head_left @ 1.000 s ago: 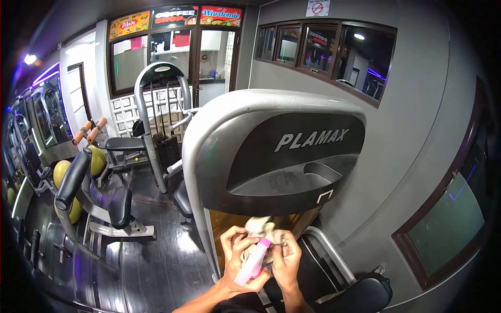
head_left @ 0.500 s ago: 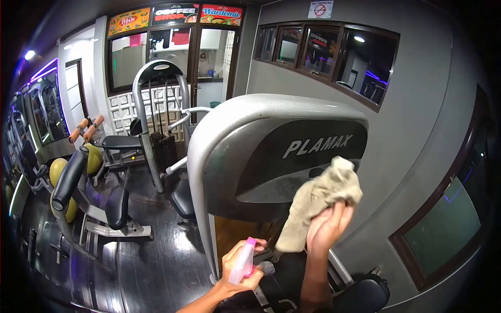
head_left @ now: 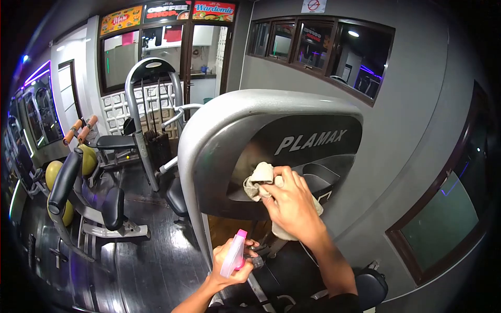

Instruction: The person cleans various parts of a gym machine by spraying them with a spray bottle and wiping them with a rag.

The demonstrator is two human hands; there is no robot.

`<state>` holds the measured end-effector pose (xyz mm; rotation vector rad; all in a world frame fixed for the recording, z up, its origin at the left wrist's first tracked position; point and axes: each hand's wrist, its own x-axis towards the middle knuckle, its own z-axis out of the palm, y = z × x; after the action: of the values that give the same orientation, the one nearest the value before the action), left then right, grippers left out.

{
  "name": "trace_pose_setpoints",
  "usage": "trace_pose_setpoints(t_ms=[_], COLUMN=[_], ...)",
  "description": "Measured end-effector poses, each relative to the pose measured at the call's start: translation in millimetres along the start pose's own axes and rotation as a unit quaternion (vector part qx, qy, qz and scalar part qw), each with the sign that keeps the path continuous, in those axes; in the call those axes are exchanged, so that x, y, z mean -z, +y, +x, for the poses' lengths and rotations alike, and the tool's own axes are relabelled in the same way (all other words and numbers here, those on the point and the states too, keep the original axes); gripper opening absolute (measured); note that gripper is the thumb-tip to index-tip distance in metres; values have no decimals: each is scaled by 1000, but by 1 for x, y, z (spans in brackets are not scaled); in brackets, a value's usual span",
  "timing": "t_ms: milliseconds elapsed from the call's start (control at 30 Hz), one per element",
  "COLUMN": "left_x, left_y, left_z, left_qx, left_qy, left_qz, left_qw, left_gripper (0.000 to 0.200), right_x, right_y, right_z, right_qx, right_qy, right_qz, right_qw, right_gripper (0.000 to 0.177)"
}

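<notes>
The right hand [head_left: 293,203], closer to the panel [head_left: 292,156] than the left hand [head_left: 236,276], grips a bunched cloth [head_left: 259,180] against or just off the panel's lower left. Near and left of the cloth, the left hand clasps a sprayer [head_left: 234,254], its long axis running near to far, slanting right.

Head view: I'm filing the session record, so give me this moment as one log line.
left hand: holds spray bottle; right hand: holds bunched cloth; cloth: at dark PLAMAX panel, contact unclear

Grey walls [head_left: 417,104] with dark-framed windows [head_left: 317,48] surround a glossy dark floor [head_left: 167,250], apparently of planks.
</notes>
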<state>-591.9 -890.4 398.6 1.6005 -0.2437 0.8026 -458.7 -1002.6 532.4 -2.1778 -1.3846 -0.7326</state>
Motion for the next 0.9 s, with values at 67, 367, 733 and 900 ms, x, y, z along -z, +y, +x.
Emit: trace_pose_setpoints(t_ms=[67,367,733,900], left_x=[0,24,41,32], left_y=[4,26,45,-9], left_z=[1,8,62,16], left_qx=[-8,-18,-154,-4], left_qy=[-10,-99,-281,-208], left_qz=[0,2,17,-184], left_qw=[1000,995,947,961], left_gripper=[40,37,38,33], right_x=[8,14,-11,7], right_y=[15,55,12,48], right_z=[-1,-14,3,-7], right_qx=[-25,-121,12,-132], right_qy=[-12,42,31,45], right_qz=[-25,-13,30,-98], right_qw=[999,992,999,985], right_gripper=[21,24,18,17])
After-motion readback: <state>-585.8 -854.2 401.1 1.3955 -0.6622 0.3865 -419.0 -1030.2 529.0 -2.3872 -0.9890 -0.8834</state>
